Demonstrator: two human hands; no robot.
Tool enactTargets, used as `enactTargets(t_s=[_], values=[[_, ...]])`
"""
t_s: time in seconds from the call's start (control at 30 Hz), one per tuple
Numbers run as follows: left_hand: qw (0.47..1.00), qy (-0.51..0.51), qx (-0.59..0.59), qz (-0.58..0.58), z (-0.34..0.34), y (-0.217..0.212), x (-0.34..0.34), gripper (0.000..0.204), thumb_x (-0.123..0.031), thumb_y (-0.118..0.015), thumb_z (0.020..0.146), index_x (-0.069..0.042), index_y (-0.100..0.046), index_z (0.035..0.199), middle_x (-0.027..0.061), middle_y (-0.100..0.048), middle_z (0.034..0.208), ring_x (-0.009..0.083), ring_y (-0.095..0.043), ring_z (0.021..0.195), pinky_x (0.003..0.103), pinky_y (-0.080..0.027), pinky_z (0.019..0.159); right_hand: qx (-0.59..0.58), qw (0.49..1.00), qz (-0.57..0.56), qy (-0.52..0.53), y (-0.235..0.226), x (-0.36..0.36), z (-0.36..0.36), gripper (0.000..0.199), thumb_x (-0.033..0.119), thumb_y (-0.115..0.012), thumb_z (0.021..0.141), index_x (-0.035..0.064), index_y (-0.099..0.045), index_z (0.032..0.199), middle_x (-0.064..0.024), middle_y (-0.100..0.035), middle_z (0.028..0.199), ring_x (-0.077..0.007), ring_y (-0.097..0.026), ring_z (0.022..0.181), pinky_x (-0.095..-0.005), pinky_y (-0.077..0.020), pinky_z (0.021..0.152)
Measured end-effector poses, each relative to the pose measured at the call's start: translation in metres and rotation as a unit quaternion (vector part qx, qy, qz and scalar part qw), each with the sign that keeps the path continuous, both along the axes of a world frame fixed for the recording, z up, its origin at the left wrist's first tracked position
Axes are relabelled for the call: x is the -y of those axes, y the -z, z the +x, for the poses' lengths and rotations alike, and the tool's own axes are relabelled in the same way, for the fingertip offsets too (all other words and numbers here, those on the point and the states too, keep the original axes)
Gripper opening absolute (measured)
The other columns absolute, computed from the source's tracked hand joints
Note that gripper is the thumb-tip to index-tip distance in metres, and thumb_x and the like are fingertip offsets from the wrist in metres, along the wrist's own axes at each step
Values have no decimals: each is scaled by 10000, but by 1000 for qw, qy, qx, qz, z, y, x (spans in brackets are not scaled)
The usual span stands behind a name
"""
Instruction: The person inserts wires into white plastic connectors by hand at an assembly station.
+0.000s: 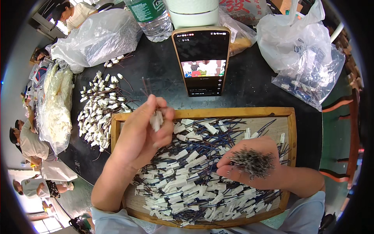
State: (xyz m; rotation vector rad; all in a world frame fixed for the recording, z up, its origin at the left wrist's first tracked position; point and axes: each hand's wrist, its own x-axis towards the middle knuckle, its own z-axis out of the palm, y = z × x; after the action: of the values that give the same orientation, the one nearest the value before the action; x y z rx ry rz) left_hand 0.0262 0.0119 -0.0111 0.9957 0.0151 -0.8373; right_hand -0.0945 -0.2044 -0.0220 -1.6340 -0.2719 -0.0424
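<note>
My left hand (134, 142) is raised over the left part of a wood-framed tray (233, 113), its fingers curled around a few small white plastic connectors (156, 121). Thin dark wires stick up blurred past the fingertips. Over the tray's right side, my right hand (272, 152) is closed around a thick bundle of thin wires (252, 162), whose many metallic-looking ends point up. Beneath both hands lie white connectors with blue and dark wires (187, 179), heaped across the tray.
Left of the tray is a pile of white connectors with brown wires (99, 113). A phone (204, 66) stands upright behind the tray, near a water bottle (150, 19). Plastic bags (97, 39) line the black table (156, 66). Other people (33, 140) are at the far left.
</note>
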Motion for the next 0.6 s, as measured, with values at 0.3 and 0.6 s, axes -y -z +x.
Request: enactTargets(t_s=[0.3, 0.6], values=[[997, -81, 11, 19, -9, -2, 12, 204, -149, -392, 990, -38, -470, 1141, 225, -561, 1136, 238, -630, 968, 297, -554, 802, -121, 987, 74, 82, -4, -7, -2, 174, 74, -623, 878, -28, -555, 1002, -32, -579, 843, -56, -527, 740, -227, -422, 655], [991, 92, 68, -70, -23, -2, 4, 279, -284, -400, 997, -89, -429, 1194, 45, -481, 700, 102, -437, 433, 207, -359, 392, -67, 992, -20, 103, -4, -4, -5, 102, 56, -673, 806, -6, -593, 798, -34, -554, 673, -77, -502, 575, -247, -384, 503]])
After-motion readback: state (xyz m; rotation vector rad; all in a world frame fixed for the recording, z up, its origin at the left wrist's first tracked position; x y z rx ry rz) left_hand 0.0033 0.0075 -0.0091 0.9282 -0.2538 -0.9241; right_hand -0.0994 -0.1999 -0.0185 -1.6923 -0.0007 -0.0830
